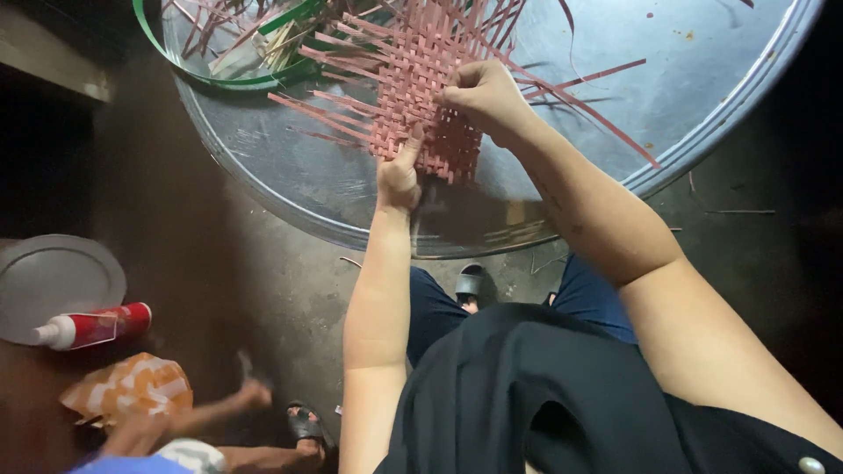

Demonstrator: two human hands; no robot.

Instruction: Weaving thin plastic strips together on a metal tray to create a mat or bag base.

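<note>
At the top centre of the frame, one pink woven mat lay on a big round metal tray, flat so the strips stayed in place. The left hand pressed its lower edge with its fingers; the right hand, clenched, pinched a strip. One red bottle lay lower left.
</note>
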